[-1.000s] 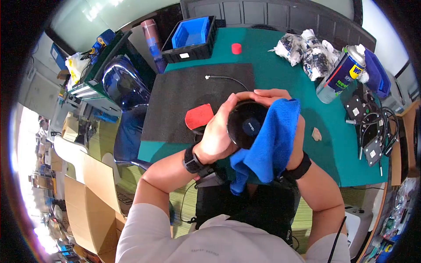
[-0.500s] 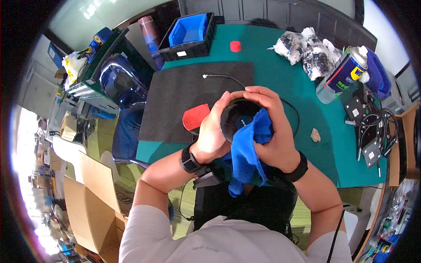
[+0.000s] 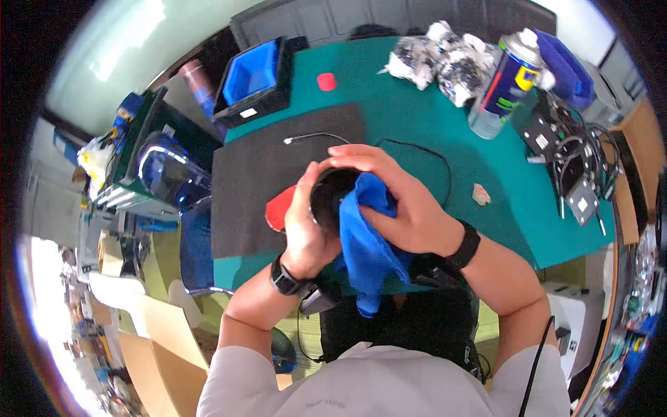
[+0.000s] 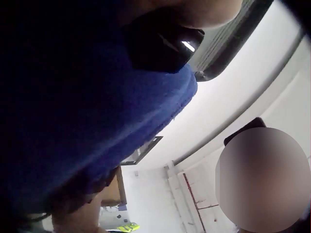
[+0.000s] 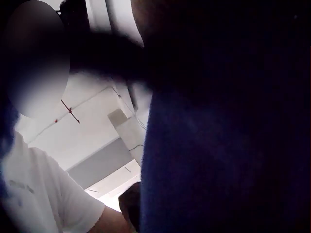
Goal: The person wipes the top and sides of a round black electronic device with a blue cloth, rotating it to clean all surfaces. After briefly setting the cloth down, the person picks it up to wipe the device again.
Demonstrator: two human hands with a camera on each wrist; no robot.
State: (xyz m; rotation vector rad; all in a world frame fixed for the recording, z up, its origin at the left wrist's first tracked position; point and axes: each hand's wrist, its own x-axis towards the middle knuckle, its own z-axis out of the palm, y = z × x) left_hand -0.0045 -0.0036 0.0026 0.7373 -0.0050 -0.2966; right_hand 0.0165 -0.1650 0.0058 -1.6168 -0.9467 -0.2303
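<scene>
In the head view my left hand [image 3: 306,233] grips the left side of a glossy black round device [image 3: 325,201], held up in front of my chest above the near part of the table. My right hand [image 3: 417,215] pinches a blue cloth [image 3: 372,243] between thumb and fingers and holds it against the device's face; its fingers reach round the far rim. The cloth covers the right part of that face and hangs down toward my lap. Blue cloth [image 4: 146,102] also fills much of the left wrist view, and a dark cloth expanse [image 5: 204,160] crowds the right wrist view.
A red flat piece [image 3: 279,208] lies on the black mat [image 3: 240,181], near a thin cable [image 3: 316,135]. Around the green table stand a blue bin [image 3: 251,73] in a black crate, a red cap [image 3: 326,82], wrapped bundles [image 3: 462,73], a spray can [image 3: 504,87] and wired black parts [image 3: 583,198].
The right hand has carried the cloth from the device's right side onto its face. Both hands and the device sit farther left in view, and the head camera has turned.
</scene>
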